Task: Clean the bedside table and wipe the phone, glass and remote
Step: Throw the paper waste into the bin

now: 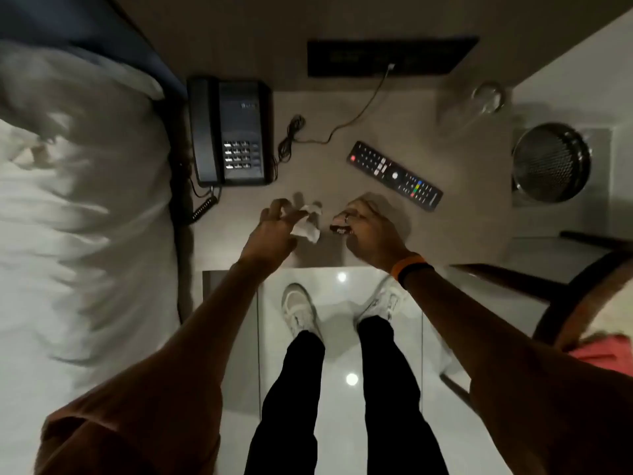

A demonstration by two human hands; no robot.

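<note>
Over the surface (342,108), the left hand (277,221) pinches a tissue (308,224); the right hand (366,224) grips a small dark object (339,230).

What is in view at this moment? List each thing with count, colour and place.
bedside table: one, grey-beige, centre
phone: one, black, table's left side
remote: one, black, right of centre, lying at an angle
glass: one, clear, far right corner
cable: one, dark, coiled beside the phone
tissue: one, white, crumpled, near edge
small wrapper: one, dark, near edge
mesh bin: one, metal, floor right of the table
bed: one, white linen, left
left hand: on the tissue
right hand: closed on the small wrapper; orange wristband
</note>
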